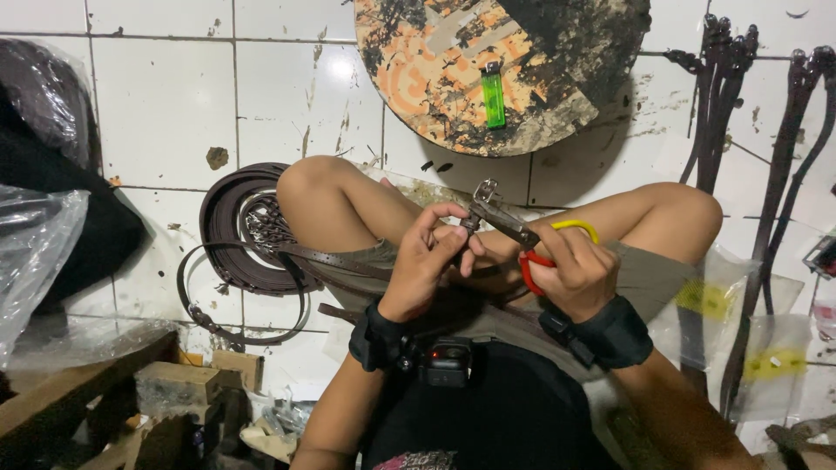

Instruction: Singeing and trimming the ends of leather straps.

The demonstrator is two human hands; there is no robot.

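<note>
I sit on a tiled floor with knees raised. My left hand [428, 261] pinches the end of a dark brown belt [335, 258] near its metal buckle [484, 191]. My right hand [573, 271] grips scissors [527, 239] with red and yellow handles, whose blades point up-left to the belt end at the buckle. The belt trails left across my thigh and loops onto the floor. Both wrists wear black bands.
A coil of dark belts [239, 222] lies on the tiles at left. A round stained board [453, 78] with a green lighter [494, 97] lies ahead. More straps [718, 96] hang at right, plastic bags [35, 252] at left, wooden blocks [174, 383] below.
</note>
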